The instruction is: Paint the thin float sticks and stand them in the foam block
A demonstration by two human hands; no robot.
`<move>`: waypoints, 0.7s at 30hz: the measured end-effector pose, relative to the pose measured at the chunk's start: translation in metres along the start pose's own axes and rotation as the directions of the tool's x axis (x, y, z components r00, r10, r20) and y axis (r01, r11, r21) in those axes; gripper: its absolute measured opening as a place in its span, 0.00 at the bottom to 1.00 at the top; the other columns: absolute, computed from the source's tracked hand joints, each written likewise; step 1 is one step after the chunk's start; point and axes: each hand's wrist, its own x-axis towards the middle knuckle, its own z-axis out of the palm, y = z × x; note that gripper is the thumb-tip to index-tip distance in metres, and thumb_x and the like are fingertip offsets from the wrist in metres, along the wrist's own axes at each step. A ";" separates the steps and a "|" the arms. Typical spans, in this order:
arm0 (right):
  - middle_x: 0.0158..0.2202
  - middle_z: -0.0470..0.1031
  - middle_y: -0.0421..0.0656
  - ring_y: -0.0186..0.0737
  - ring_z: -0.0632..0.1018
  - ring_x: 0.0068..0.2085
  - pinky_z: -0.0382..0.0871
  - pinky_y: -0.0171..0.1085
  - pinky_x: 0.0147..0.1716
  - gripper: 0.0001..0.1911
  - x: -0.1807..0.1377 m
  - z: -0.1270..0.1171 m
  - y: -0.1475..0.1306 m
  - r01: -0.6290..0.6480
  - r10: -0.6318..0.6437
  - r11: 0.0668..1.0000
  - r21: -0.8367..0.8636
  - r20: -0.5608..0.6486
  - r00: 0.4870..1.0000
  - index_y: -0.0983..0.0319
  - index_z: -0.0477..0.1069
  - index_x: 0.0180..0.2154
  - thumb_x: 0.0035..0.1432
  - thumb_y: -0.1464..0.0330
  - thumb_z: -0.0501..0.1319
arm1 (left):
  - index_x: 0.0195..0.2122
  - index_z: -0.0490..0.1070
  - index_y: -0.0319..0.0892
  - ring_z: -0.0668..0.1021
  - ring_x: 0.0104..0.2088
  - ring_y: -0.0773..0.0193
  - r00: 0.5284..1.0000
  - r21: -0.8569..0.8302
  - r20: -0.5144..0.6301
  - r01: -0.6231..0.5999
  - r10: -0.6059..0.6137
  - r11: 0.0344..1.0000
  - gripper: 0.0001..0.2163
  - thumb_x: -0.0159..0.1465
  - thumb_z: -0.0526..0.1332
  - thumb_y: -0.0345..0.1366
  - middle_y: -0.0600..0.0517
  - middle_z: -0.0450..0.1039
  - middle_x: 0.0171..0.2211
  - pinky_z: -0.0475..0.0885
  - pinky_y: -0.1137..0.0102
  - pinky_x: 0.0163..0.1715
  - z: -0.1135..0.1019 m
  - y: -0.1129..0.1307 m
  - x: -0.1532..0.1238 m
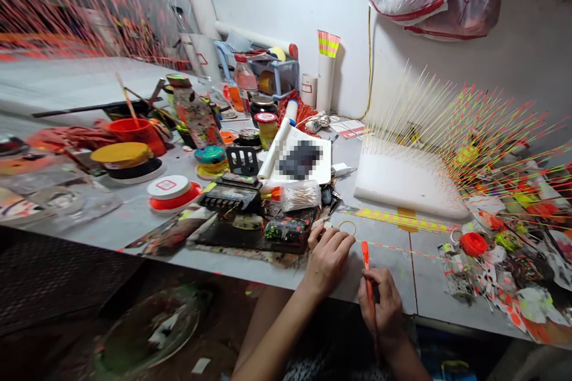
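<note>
My right hand [383,303] is closed around an orange-handled brush [367,274], its tip pointing away from me at the table's front edge. My left hand [328,259] is curled, its fingers pinching the near end of a thin painted stick [402,248] that lies across the table to the right. A rubber band [347,227] lies just beyond the left fingers. A paint-spattered black box [286,230] sits immediately left of that hand.
A white foam block [402,181] stuck with several yellow-and-red sticks stands at right. Paint jars, a red tape reel [172,193], a bag of cotton swabs [300,194] and a black rack [230,195] crowd the left. Paint-stained paper scraps [504,286] lie far right.
</note>
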 end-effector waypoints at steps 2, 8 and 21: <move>0.36 0.74 0.43 0.37 0.77 0.37 0.75 0.34 0.37 0.10 -0.001 0.001 0.001 -0.001 0.001 1.000 -0.008 0.002 1.000 0.60 0.68 0.47 0.67 0.76 0.55 | 0.39 0.73 0.44 0.77 0.37 0.65 1.000 0.000 -0.004 -0.001 0.001 1.000 0.09 0.68 0.53 0.28 0.55 0.80 0.34 0.54 0.59 0.58 0.000 0.000 0.000; 0.36 0.74 0.42 0.37 0.78 0.37 0.75 0.35 0.37 0.09 0.000 0.003 0.003 0.001 -0.001 1.000 -0.022 0.007 1.000 0.60 0.68 0.46 0.67 0.75 0.55 | 0.39 0.72 0.44 0.77 0.37 0.65 1.000 -0.011 -0.001 -0.001 0.001 1.000 0.09 0.68 0.53 0.29 0.55 0.80 0.34 0.54 0.59 0.58 0.000 0.000 0.001; 0.34 0.74 0.42 0.37 0.76 0.35 0.74 0.34 0.36 0.11 -0.004 -0.002 -0.003 -0.001 0.002 0.998 0.061 -0.002 1.000 0.59 0.68 0.46 0.65 0.77 0.55 | 0.39 0.72 0.44 0.77 0.38 0.65 1.000 -0.012 0.001 0.008 -0.008 1.000 0.10 0.68 0.52 0.27 0.55 0.79 0.34 0.54 0.60 0.58 0.000 -0.001 0.000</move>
